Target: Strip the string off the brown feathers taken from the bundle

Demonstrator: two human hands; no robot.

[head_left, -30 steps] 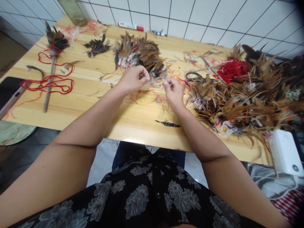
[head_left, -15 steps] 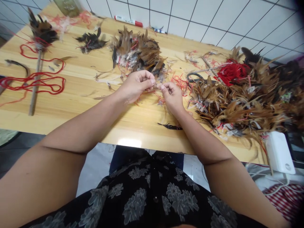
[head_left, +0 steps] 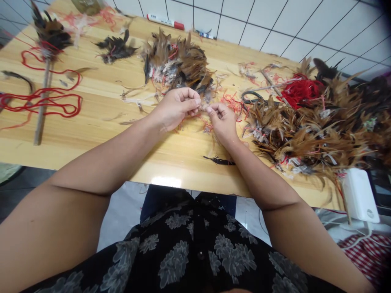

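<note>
My left hand and my right hand meet over the middle of the wooden table, fingertips pinched and almost touching. Between them is a small pale-brown wisp that looks like a feather; most of it is hidden by the fingers. Just beyond my left hand lies a bunch of brown and black feathers with white bases and a bit of red string. To the right of my right hand spreads a large heap of brown feathers. Red string scraps lie close behind my right hand.
At the left, a wooden stick carries dark feathers, with red cord looped across it. A small dark feather bunch, a red-capped marker, a red string bundle, black-handled scissors and a white box are around.
My hands stay pinched together in nearly the same place. The view has shifted slightly, so the things at the left sit a little higher and further left.
</note>
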